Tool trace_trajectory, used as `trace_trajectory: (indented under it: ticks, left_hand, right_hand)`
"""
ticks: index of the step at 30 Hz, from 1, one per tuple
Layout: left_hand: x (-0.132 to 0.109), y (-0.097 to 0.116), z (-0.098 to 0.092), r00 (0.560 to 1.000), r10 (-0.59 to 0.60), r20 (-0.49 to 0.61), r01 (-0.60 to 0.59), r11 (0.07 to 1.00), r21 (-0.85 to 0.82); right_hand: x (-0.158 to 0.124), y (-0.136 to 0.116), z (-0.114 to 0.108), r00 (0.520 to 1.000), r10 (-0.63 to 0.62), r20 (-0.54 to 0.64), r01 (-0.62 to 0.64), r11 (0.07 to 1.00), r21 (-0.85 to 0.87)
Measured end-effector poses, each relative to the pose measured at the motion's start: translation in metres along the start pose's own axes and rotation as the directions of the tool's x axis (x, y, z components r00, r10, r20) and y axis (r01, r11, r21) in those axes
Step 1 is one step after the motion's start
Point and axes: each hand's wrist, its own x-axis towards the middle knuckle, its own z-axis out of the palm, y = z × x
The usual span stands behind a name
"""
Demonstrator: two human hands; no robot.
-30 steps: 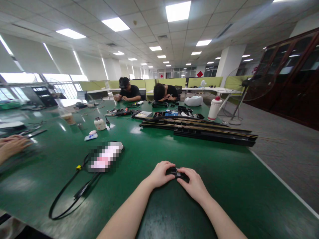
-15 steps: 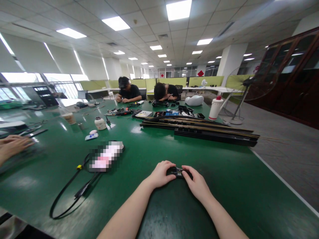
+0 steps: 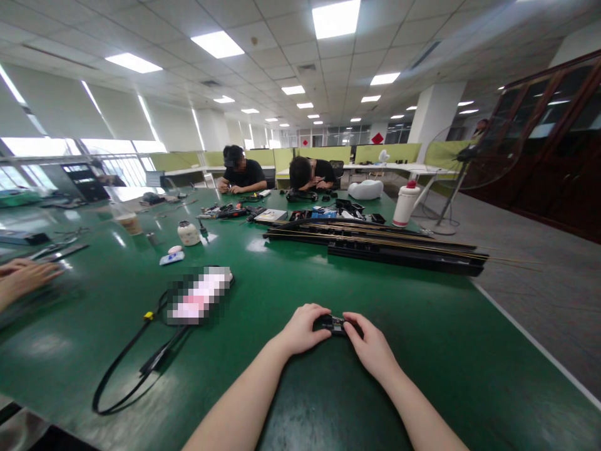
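A small black part [image 3: 337, 325] with some metal showing lies between the person's two hands, low over the near side of the bench [image 3: 436, 338]. The left hand [image 3: 304, 329] is curved round its left end, thumb and fingers partly closed on it; the right hand [image 3: 370, 347] has its thumb and index finger pinched about the right end. A second ago the right fingertips covered the middle; they have since slid outward, so the metal centre now lies bare, which probably serves to see or reach that spot while both ends stay held. Beyond, on the green top, lie a blurred-out phone [image 3: 201, 297] with a black cable [image 3: 154, 362], a small white jar [image 3: 188, 234], long black rails [image 3: 404, 257] carrying thin brass-coloured rods, and a white bottle [image 3: 405, 207] with a red cap. Another person's hand [image 3: 30, 277] works at the left edge, and two people [image 3: 246, 175] bend over the far end. Past them stand green partitions [image 3: 323, 155], a fan [image 3: 462, 156] and a dark wooden cabinet [image 3: 558, 144], under bright ceiling panels [image 3: 336, 19].
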Motion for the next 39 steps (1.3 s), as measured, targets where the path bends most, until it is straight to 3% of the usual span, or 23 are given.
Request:
trace_trajectory:
  ticks: [39]
  left_hand:
    - [-0.0009,0.0001,0.0002,1.000,0.005,-0.021,-0.006,0.999,-0.032]
  right_hand:
    - [-0.0012,-0.0069,-0.0040,1.000,0.010,0.001,-0.010,1.000,-0.007]
